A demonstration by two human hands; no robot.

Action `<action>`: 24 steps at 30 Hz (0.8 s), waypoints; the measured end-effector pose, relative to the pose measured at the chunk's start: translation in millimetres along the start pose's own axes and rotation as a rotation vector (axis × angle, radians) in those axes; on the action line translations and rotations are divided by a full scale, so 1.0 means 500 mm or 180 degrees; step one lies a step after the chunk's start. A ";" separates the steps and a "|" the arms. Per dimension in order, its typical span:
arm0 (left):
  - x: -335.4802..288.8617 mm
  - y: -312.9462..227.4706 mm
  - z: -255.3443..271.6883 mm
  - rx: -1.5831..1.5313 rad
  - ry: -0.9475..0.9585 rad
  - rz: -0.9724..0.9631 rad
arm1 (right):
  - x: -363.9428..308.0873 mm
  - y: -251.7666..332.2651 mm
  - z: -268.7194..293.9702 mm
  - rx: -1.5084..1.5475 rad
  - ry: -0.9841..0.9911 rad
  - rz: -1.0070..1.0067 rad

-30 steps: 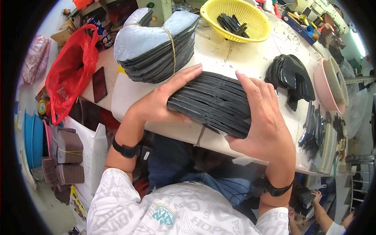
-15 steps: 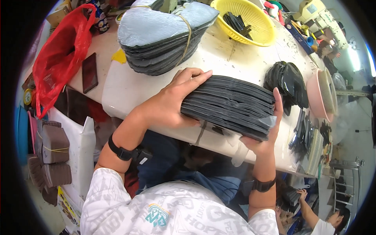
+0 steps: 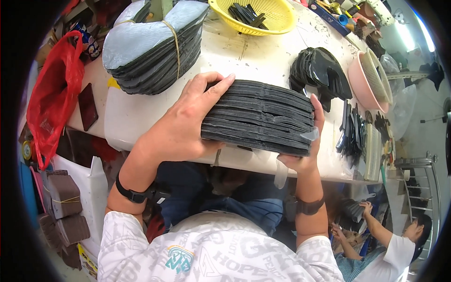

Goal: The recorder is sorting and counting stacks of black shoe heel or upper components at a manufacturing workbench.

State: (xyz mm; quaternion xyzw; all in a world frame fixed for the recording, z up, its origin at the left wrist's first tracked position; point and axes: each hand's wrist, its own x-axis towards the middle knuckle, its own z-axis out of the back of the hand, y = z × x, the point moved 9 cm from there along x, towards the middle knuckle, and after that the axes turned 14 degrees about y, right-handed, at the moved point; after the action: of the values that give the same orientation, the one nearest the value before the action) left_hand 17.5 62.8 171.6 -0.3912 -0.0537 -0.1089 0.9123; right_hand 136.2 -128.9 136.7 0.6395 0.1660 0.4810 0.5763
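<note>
Between my two hands is a thick stack of dark grey sheet pieces (image 3: 258, 117), its layered edges facing up, held over the near edge of the white table (image 3: 263, 54). My left hand (image 3: 185, 115) is closed on the stack's left end, with the thumb and fingers along its top corner. At the other end my right hand (image 3: 307, 162) grips it, fingers up the side and thumb below. A small clear scrap (image 3: 310, 135) sticks out at that end. Beyond my left hand lies a bigger bundle of grey-topped, dark-edged pieces (image 3: 145, 40), tied with a band.
A yellow basket (image 3: 282, 23) holds dark strips. Glossy black curved pieces (image 3: 310, 66), loose black strips (image 3: 350, 131) and a pink basin (image 3: 359, 89) are on the right. Left are a phone (image 3: 88, 107), a red bag (image 3: 54, 103) and brown bundles (image 3: 66, 195). Another person (image 3: 392, 239) works lower right.
My view has shifted, so the table's things sit further left in the picture. The stack, still between both hands, appears slightly further left and higher, its layered edges tilted a little more toward me.
</note>
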 end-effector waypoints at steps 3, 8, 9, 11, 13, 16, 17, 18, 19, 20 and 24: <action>0.004 -0.008 -0.003 -0.0037 0.0035 0.0002 | -0.006 0.002 0.004 -0.0054 0.0036 0.0052; 0.005 -0.017 -0.005 0.0106 0.0035 0.0004 | -0.016 -0.005 0.007 0.0078 -0.0022 0.0122; 0.004 -0.019 -0.005 0.0115 0.0044 0.0008 | -0.018 -0.006 0.007 0.0080 -0.0021 0.0150; 0.009 -0.030 -0.006 0.0148 0.0081 0.0003 | -0.023 -0.002 0.013 0.0024 -0.0021 0.0211; 0.012 -0.038 -0.006 0.0236 0.0071 -0.0023 | -0.030 -0.002 0.018 -0.0044 -0.0015 0.0259; 0.008 -0.039 -0.010 0.0294 0.0122 0.0007 | -0.040 -0.008 0.020 -0.0054 0.0006 0.0266; 0.006 -0.041 -0.011 0.0303 0.0135 0.0011 | -0.043 -0.010 0.018 0.0000 0.0029 0.0256; 0.004 -0.046 -0.011 0.0302 0.0119 -0.0013 | -0.046 -0.011 0.015 0.0053 0.0051 0.0247; 0.003 -0.050 -0.012 0.0294 0.0103 -0.0041 | -0.050 -0.010 0.016 0.0057 0.0037 0.0247; 0.002 -0.054 -0.015 0.0298 0.0117 -0.0044 | -0.052 -0.003 0.014 -0.0010 0.0045 0.0320; -0.006 -0.068 -0.023 0.0391 0.0104 -0.0031 | -0.068 -0.003 0.008 -0.0027 0.0067 0.0397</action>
State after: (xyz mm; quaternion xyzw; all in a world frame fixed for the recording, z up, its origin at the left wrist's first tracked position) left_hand 6.4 32.2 187.3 -0.3323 -0.0474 -0.1162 0.9348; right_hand 123.6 -157.2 121.5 0.6411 0.1299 0.5234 0.5461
